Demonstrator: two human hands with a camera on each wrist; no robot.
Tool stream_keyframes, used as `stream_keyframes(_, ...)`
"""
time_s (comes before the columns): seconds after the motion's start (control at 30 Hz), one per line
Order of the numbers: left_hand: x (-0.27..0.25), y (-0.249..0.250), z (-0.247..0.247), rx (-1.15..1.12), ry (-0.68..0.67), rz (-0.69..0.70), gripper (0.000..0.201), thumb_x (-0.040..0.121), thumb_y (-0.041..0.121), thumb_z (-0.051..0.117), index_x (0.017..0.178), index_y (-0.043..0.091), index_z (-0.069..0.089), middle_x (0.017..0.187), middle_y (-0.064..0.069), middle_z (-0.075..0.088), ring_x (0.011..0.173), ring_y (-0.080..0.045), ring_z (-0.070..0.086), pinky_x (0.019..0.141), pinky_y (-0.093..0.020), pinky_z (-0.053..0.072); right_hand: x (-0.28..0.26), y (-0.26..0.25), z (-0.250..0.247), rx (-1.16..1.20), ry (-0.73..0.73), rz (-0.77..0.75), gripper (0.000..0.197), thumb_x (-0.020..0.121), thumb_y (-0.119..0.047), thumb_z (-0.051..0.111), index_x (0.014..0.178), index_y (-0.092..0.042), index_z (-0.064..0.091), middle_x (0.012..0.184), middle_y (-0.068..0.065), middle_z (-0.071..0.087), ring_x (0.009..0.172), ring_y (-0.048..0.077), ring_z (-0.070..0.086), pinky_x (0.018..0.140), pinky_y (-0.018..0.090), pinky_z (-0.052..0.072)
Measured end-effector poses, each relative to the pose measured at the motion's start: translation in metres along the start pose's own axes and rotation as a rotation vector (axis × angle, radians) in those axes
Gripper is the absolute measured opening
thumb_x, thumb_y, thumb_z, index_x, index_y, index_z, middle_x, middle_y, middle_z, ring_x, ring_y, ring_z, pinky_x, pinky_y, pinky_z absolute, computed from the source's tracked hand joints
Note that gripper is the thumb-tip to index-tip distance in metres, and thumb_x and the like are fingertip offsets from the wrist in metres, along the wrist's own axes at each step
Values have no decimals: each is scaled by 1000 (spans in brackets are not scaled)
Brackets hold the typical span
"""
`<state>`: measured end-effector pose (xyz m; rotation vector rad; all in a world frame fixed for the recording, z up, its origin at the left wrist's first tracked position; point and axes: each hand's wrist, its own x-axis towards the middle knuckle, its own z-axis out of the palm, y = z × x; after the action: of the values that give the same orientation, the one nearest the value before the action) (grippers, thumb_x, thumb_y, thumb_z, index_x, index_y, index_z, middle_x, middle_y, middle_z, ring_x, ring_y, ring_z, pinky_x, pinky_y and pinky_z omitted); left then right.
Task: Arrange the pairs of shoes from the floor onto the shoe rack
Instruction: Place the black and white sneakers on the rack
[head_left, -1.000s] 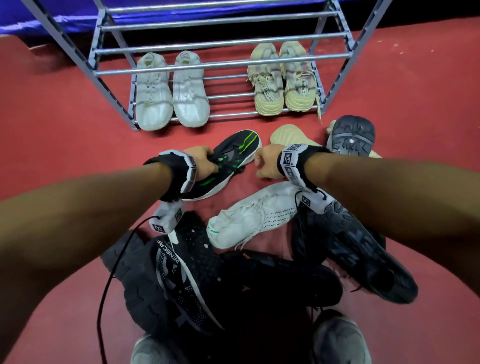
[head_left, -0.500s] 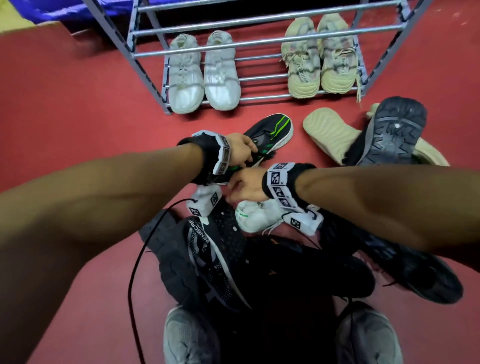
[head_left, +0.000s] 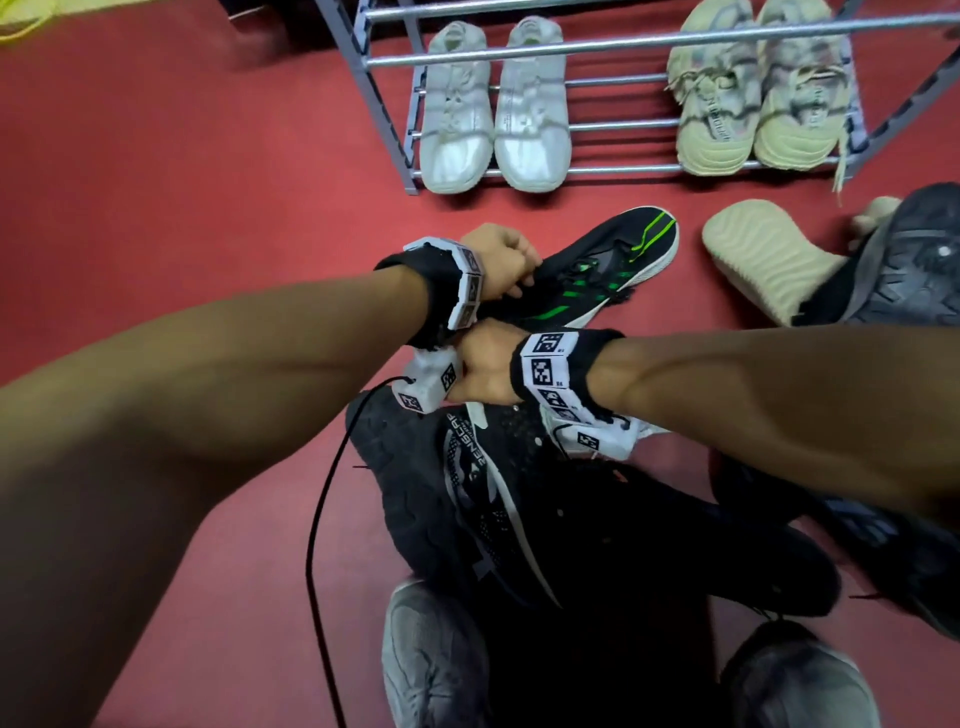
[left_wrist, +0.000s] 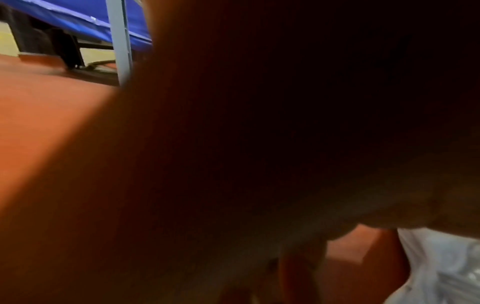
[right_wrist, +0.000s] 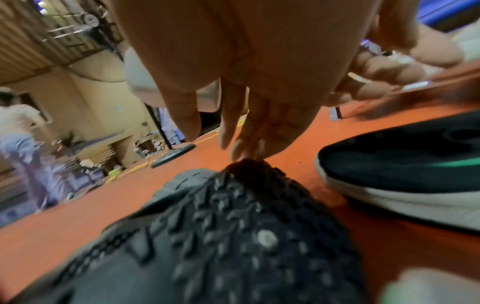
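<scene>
A black shoe with green stripes (head_left: 613, 260) lies on the red floor in front of the shoe rack (head_left: 519, 52). My left hand (head_left: 498, 265) grips its heel with curled fingers. The left wrist view is dark and blurred. My right hand (head_left: 483, 371) crosses under the left wrist. In the right wrist view its fingers (right_wrist: 241, 148) hang straight down, their tips touching the end of a black textured shoe (right_wrist: 233, 226), with the green-striped shoe (right_wrist: 402, 164) to the right. A white pair (head_left: 457, 130) and a beige pair (head_left: 717, 104) stand on the rack's bottom shelf.
A pile of black shoes (head_left: 519, 493) lies below my arms. A beige shoe (head_left: 763, 260) and a black boot (head_left: 914, 270) lie sole-up at the right. Two grey shoes (head_left: 431, 660) sit at the bottom edge. A black cable (head_left: 322, 493) runs along the floor.
My right hand has moved left and toward me, from beside the green-striped shoe's toe to under the left wrist, over the black pile. The left hand stays on the shoe's heel.
</scene>
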<state>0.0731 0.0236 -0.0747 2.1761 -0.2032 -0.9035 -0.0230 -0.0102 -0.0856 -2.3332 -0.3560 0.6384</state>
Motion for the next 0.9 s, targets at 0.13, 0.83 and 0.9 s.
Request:
stream_keyframes(0.13, -6, -17, -23, -88, 22, -15, 20, 88, 2, 52, 75, 12, 63, 64, -6, 62, 46, -14, 53, 41, -14, 40, 30, -14, 12, -44, -191, 0, 33, 92, -37, 65, 110, -9, 68, 105, 6, 69, 93, 21, 61, 77, 26, 43)
stream_keyframes(0.83, -26, -78, -82, -190, 26, -305, 30, 77, 2, 51, 97, 6, 72, 88, -13, 72, 80, -29, 63, 69, -28, 51, 74, -27, 38, 339, -380, 309, 57, 85, -33, 71, 133, -8, 55, 91, 12, 67, 77, 36, 62, 60, 41, 54)
stream_keyframes(0.9, -24, -76, -82, -192, 47, -315, 35, 77, 2, 52, 108, 3, 71, 89, -12, 72, 80, -29, 63, 74, -31, 53, 68, -35, 37, 413, -419, 268, 60, 83, -34, 74, 134, -12, 52, 117, 13, 67, 95, 33, 68, 82, 48, 58)
